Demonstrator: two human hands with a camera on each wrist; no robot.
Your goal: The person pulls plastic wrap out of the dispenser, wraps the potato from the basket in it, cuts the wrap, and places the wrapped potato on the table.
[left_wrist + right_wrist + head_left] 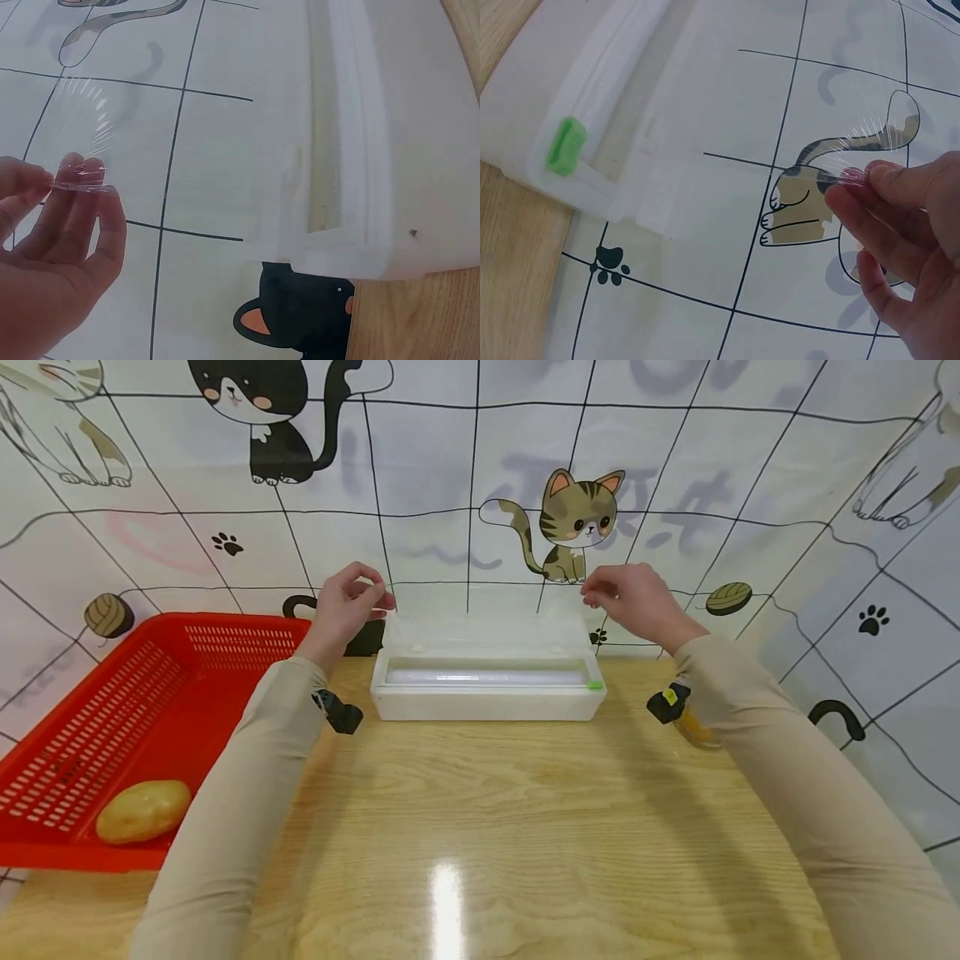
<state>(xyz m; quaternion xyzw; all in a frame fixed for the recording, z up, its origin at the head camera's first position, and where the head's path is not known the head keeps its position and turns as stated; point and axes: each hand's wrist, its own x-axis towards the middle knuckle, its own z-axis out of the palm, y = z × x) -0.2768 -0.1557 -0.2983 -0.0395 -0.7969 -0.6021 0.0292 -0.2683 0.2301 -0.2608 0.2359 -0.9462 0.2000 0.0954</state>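
Observation:
A white cling film dispenser (pixel 487 704) stands at the back of the table, its translucent lid (pixel 487 631) raised and a roll visible inside. At its right front end sits a green slide cutter (pixel 567 146). Behind and above the left end of the box, my left hand (pixel 347 610) pinches gathered clear cling film (pixel 81 186) between thumb and fingers. My right hand (pixel 637 600) pinches the film's other side beyond the right end, where creases fan out from the fingertips. Between the hands the film is nearly invisible.
A red plastic basket (pixel 225 693) stands on the left, with a potato (pixel 144 812) in it. Partly hidden behind the right wrist is a yellow-orange rounded thing (pixel 697 728). The cat-printed wall covering (pixel 427 460) rises close behind the box.

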